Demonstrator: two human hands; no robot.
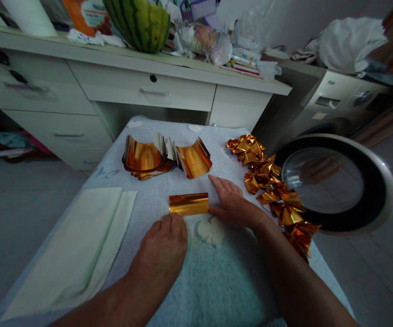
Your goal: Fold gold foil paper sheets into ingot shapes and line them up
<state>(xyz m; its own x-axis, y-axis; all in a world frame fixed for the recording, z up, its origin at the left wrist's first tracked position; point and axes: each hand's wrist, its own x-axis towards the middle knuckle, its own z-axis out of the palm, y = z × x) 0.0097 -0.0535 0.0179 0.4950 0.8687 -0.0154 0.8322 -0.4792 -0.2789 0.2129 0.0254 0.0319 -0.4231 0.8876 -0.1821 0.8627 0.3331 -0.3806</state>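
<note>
A small rectangle of gold foil paper [188, 204], its upper part in darker shadow, lies between my hands. My left hand [164, 243] is closed, its curled fingers at the sheet's lower left corner; the fingertips are partly hidden. Flat on the cloth, my right hand [232, 202] has its fingers stretched out, and its thumb reaches the sheet's right edge. Behind them sit two curved stacks of foil sheets, a left stack [145, 156] and a right stack [194, 159]. Folded gold foil pieces [267, 181] form a long heap beyond my right hand.
A pale patterned cloth [213, 272] covers the table. Folded white sheets [70, 240] lie at its left. On the right, a washing machine's round door [335, 181] hangs open near the table edge. A white desk [151, 93] behind carries a cut watermelon [141, 25] and plastic bags [203, 41].
</note>
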